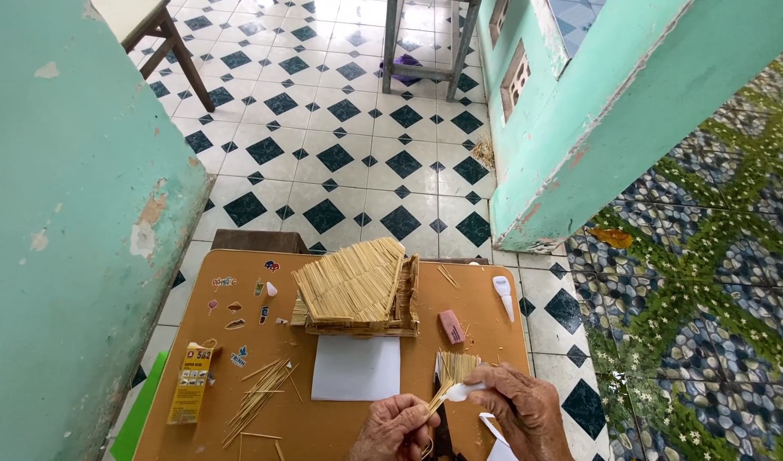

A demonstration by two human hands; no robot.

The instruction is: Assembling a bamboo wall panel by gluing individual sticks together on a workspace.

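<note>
Gluing a small bundle of sticks at my table.

My left hand [394, 427] is closed around a fan of thin sticks [454, 369], and my right hand [521, 408] pinches a small white glue tube [462, 392] with its tip touching them. Just beyond my grip lies a white paper [356, 367], then the stick house [357, 288]; loose sticks [259, 394] lie to my left.

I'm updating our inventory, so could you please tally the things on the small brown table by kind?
Stick-built model house: 1
White glue tubes: 2
Pink eraser: 1
White paper sheet: 1
Yellow glue packet: 1
Loose stick pile: 1
Total: 7
</note>
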